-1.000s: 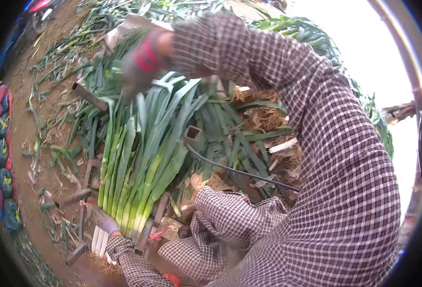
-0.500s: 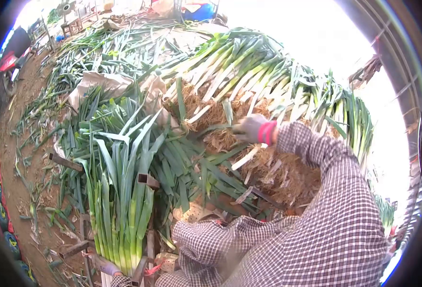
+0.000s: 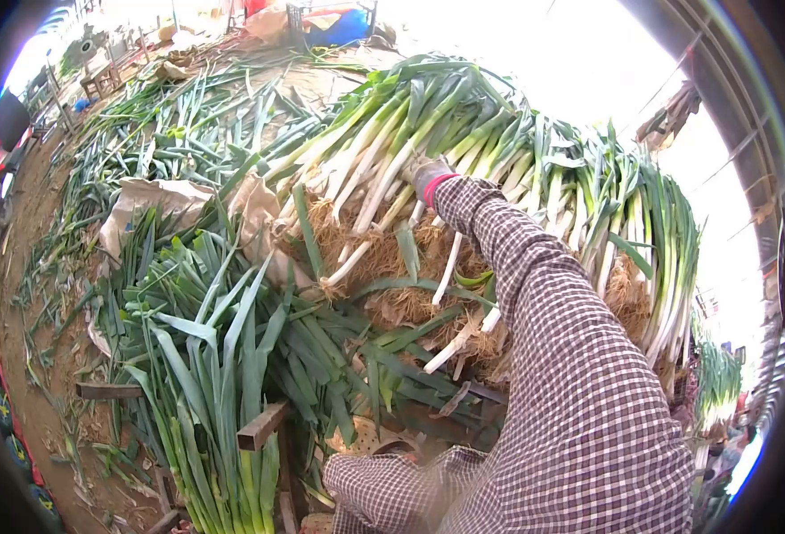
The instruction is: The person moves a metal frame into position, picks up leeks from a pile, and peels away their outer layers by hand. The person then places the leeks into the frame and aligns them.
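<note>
My right hand, in a grey glove with a pink cuff, reaches into the large pile of leeks. Its fingers curl around a leek at the pale stalks, with the fingertips partly hidden among them. Roots hang in a brown mass below the stalks. At the lower left, a bundle of leeks stands upright in a metal frame, its lower ends cut off by the bottom edge. My left hand is out of view.
Loose green leaves lie between the bundle and the pile. Tan sacking lies farther left. Leaf scraps cover the dirt ground. A stool and a blue item in a crate stand at the back.
My right hand has moved up and left, from the roots to the stalks of the pile. The view has shifted, and my left hand has left it at the bottom.
</note>
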Demonstrator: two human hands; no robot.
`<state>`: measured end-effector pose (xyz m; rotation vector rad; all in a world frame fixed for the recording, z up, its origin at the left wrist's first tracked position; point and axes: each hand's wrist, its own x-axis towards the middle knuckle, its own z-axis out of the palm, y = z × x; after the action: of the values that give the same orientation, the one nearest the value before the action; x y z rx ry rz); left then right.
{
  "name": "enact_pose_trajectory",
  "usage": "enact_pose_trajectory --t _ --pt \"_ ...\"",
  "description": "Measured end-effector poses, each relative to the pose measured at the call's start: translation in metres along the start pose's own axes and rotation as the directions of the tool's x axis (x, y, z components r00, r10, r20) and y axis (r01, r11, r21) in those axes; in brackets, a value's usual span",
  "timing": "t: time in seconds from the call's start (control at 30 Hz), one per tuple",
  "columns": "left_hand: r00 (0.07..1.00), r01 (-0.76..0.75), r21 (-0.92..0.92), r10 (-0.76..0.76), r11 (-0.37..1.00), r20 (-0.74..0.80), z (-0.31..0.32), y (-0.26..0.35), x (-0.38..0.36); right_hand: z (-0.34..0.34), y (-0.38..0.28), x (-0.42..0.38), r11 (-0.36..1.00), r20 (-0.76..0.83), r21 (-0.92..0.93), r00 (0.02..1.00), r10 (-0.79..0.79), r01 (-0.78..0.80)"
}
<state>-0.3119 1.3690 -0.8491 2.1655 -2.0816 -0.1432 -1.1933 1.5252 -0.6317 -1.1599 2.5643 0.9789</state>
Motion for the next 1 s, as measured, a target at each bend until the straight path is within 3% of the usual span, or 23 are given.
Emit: enact_pose_trajectory --t 0.07,0.17,0.33,0.43,0.47,0.57,0.6,0.67,0.73,0.83,1.0 --pt "1.0 -0.001 0.006 0.001 1.0 0.0 0.002 0.005 0.004 0.004 0.003 0.001 0.998 -0.051 0.04 0.998 0.047 -0.045" --pt "1.0 -0.005 0.008 0.005 1.0 0.005 0.002 0.008 0.007 -0.002 0.009 0.017 0.998 0.119 0.0 0.991 0.058 -0.058" --pt "1.0 -0.007 0.004 0.007 1.0 0.003 0.004 0.008 0.01 -0.015 0.007 0.001 0.983 0.185 -0.167 0.982 -0.048 0.08" --pt "1.0 -0.002 -0.002 0.002 1.0 0.0 0.005 0.006 0.011 0.005 0.018 -0.008 0.996 0.062 0.007 0.994 -0.094 0.094" --pt "1.0 -0.002 -0.003 0.002 1.0 0.001 0.006 0.005 0.011 0.011 0.019 -0.013 0.991 0.019 -0.058 0.993 -0.121 0.122" --pt "1.0 0.0 -0.012 0.0 1.0 -0.001 0.007 0.001 0.009 -0.004 0.007 -0.059 0.974 -0.195 0.026 0.957 -0.214 0.223" --pt "1.0 0.0 -0.011 0.0 1.0 -0.001 0.007 0.001 0.009 0.019 0.01 -0.054 0.95 -0.451 0.083 0.861 -0.234 0.301" --pt "1.0 -0.008 -0.016 0.008 1.0 -0.004 0.007 0.001 0.009 0.018 0.021 -0.041 0.951 -0.258 0.306 0.965 0.051 0.031" --pt "1.0 -0.007 -0.017 0.006 1.0 -0.007 0.005 -0.003 0.009 0.015 0.025 -0.033 0.941 -0.13 0.322 0.979 0.155 -0.106" --pt "1.0 0.002 -0.015 -0.002 1.0 0.0 0.006 -0.007 0.006 0.028 0.044 -0.037 0.993 -0.076 0.088 0.994 0.081 -0.074" --pt "1.0 0.009 -0.008 -0.009 1.0 0.003 0.005 -0.008 0.006 0.006 0.033 -0.031 0.998 0.054 0.002 0.996 0.068 -0.068"
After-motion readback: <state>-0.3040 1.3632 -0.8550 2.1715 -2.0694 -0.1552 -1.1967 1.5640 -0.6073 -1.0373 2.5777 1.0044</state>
